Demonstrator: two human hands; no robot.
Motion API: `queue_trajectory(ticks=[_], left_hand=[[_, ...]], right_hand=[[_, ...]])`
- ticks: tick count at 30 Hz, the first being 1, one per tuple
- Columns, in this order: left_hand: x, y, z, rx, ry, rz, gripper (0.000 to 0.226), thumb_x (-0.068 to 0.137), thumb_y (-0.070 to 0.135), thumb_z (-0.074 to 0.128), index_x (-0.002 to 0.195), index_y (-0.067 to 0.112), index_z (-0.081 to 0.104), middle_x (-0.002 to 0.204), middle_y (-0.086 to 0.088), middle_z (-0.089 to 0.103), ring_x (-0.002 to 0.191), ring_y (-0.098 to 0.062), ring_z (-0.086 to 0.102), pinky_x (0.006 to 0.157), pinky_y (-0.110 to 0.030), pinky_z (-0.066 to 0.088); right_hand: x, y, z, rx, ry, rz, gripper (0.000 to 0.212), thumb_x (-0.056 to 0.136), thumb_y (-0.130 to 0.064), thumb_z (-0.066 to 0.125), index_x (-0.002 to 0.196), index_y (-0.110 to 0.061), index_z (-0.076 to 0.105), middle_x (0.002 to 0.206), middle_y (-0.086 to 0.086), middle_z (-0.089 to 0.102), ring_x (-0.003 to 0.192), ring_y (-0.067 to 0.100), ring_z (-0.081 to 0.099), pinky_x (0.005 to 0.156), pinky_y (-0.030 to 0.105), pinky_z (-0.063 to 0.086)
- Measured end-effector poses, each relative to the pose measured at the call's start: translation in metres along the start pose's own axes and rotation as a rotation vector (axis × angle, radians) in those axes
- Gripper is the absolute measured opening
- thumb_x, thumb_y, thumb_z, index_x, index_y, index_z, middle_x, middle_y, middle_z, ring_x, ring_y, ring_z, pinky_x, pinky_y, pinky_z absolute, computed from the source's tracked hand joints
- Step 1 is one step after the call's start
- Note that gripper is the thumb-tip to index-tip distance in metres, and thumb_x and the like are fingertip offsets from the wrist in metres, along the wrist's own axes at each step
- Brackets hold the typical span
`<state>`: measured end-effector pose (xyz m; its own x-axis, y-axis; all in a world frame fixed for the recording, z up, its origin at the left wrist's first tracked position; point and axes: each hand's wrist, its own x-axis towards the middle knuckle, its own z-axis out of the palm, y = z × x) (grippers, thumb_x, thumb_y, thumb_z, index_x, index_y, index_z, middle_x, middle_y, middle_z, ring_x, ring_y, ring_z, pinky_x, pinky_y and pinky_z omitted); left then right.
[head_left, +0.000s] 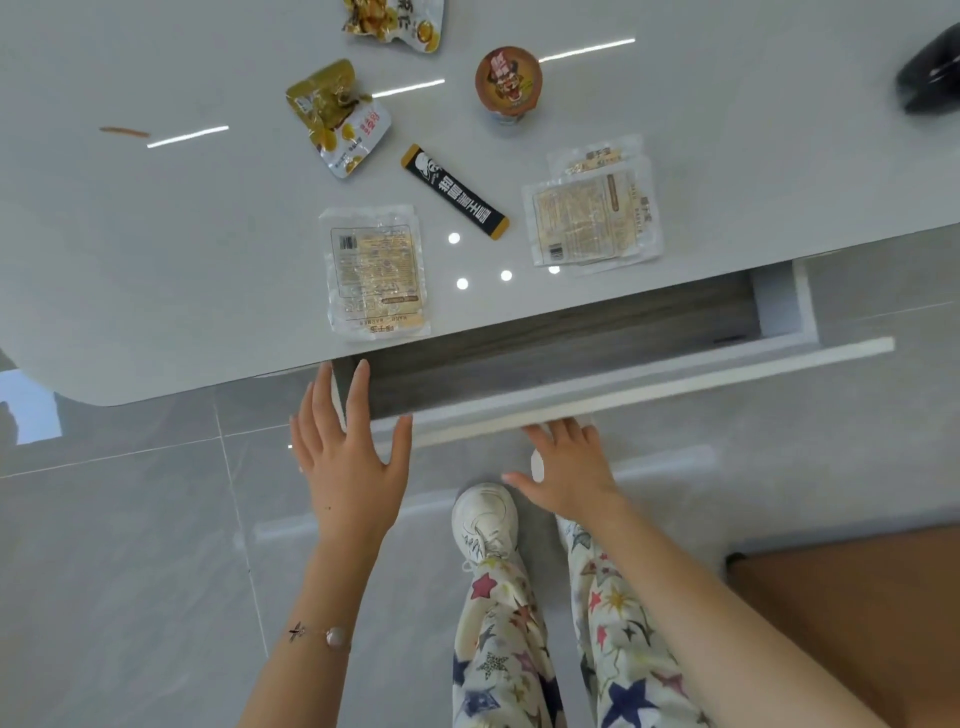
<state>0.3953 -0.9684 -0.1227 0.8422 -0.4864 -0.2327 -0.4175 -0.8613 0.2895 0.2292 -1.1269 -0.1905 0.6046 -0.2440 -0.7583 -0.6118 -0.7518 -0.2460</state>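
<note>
- Starting with the writing, white Chinese characters are seen printed along a black stick sachet with gold ends; they cannot be read with certainty.
- Barcodes and blocks of fine print are shown on two clear packets, one near the worktop's front edge and one to its right; the lettering is too blurred to be made out.
- A red label with Chinese characters is carried by a yellow-green pouch, and a cartoon face is printed on the lid of a small cup.
- All of these are laid on the glossy grey worktop.
- The drawer is found just below the worktop's front edge, pulled partly out; its inside is lined in dark wood grain and its front panel is white.
- The left hand is held wide, fingers straight and spread, with two fingertips over the drawer's left corner; nothing is held by it.
- A thin bracelet is worn on that wrist.
- The right hand is set against the lower edge of the front panel, thumb spread aside; whether its fingers are curled round the edge cannot be told.
- Star-patterned trousers and a white shoe are seen over the tiled floor.
</note>
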Motion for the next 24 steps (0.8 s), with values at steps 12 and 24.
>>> queue_trajectory(ticks=[12,24], left_hand=[[0.042,0.030,-0.045,-0.102,0.014,-0.045,0.061,0.095,0.051,0.039,0.149,0.029,0.023,0.159,-0.008,0.012,0.145,-0.030,0.013,0.117,-0.055,0.013],[0.083,0.037,-0.034,-0.195,-0.036,-0.203,0.067,0.095,0.042,0.051,0.151,0.024,0.020,0.157,-0.010,0.022,0.143,-0.032,0.019,0.114,-0.053,0.021]], right_hand=[[-0.075,-0.015,-0.071,0.242,0.000,-0.109,0.075,0.086,-0.066,0.044,0.148,-0.033,0.019,0.151,-0.011,0.030,0.137,0.012,0.033,0.113,0.036,0.020],[0.019,0.030,-0.223,0.545,0.721,0.076,0.061,0.086,-0.037,0.066,0.139,-0.021,0.041,0.140,-0.002,0.050,0.128,0.019,0.044,0.108,0.042,0.037]])
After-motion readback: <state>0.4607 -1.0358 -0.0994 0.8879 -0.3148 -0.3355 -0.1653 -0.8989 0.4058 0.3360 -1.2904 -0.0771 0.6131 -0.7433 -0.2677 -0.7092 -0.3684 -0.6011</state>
